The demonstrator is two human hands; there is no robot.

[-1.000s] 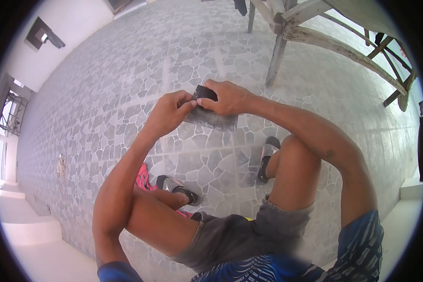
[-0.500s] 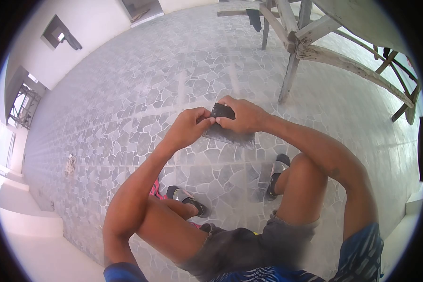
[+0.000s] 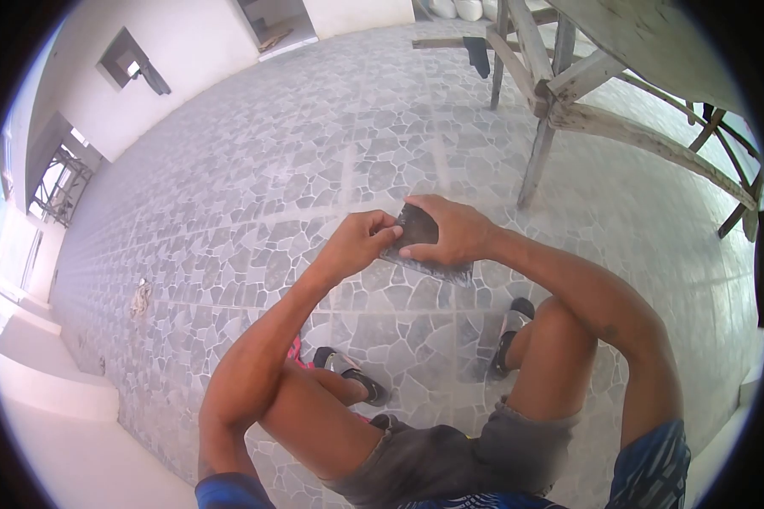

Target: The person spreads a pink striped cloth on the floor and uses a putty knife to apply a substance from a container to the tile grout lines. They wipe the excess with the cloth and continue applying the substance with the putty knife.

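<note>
Out in front of my knees, both hands hold up a dark, thin packet (image 3: 420, 226) that looks like plastic; its lower part (image 3: 446, 270) is greyish and see-through. My right hand (image 3: 463, 232) grips it from the right, fingers over the top and thumb across the lower front. At the left edge, my left hand (image 3: 358, 244) is closed in a pinch, thumb and forefinger right at the packet. What lies inside the packet is hard to make out.
Grey stone-pattern tiles (image 3: 255, 246) cover the floor. A wooden trestle (image 3: 539, 153) supports a large board at upper right, with a dark cloth (image 3: 477, 58) hanging from a beam. A pale crumpled item (image 3: 141, 297) lies on the left. My sandalled feet (image 3: 352, 375) rest below.
The packet is tilted more upright, showing more of its dark face. My left fingertips have shifted up its left edge. The whole view has moved slightly, so things appear lower and further right.
</note>
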